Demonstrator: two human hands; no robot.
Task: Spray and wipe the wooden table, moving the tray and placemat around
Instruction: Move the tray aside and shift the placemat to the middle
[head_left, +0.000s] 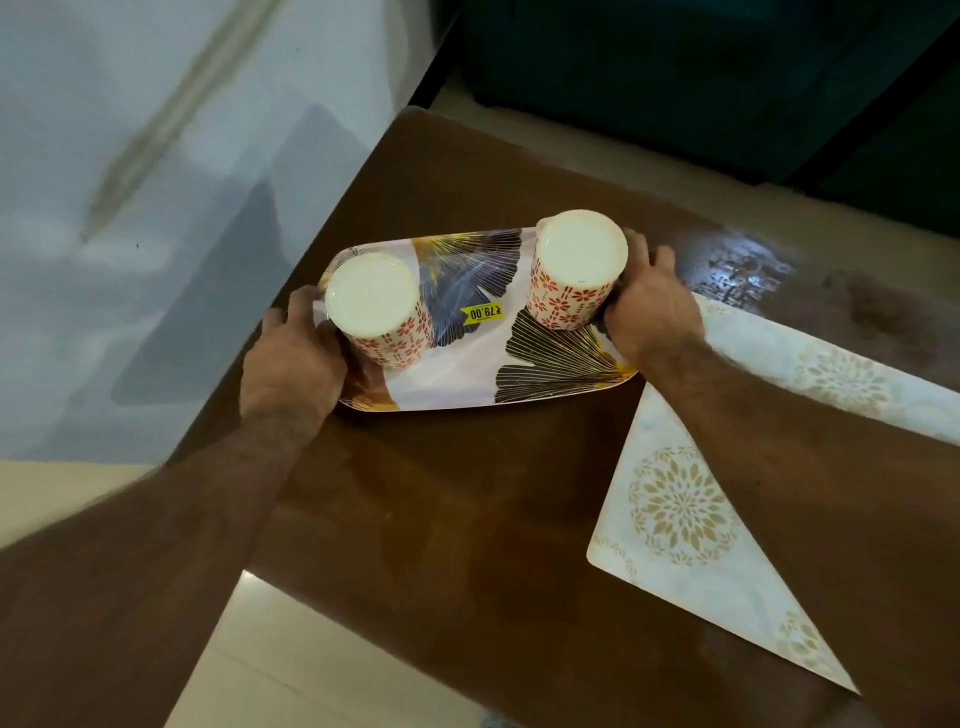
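The left hand (293, 358) grips the tray's nine o'clock end, fingers curled over the rim. The tray (467, 358) lies on the wooden table (441, 519) and carries two patterned cups, each bottom-up: one cup (382, 317) at nine o'clock, the other cup (574, 270) at two. A yellow price sticker (482, 312) sits between them. The right hand (652, 306) clasps the three o'clock rim, fingers wrapped behind. The placemat (680, 509) lies at five o'clock, under that forearm.
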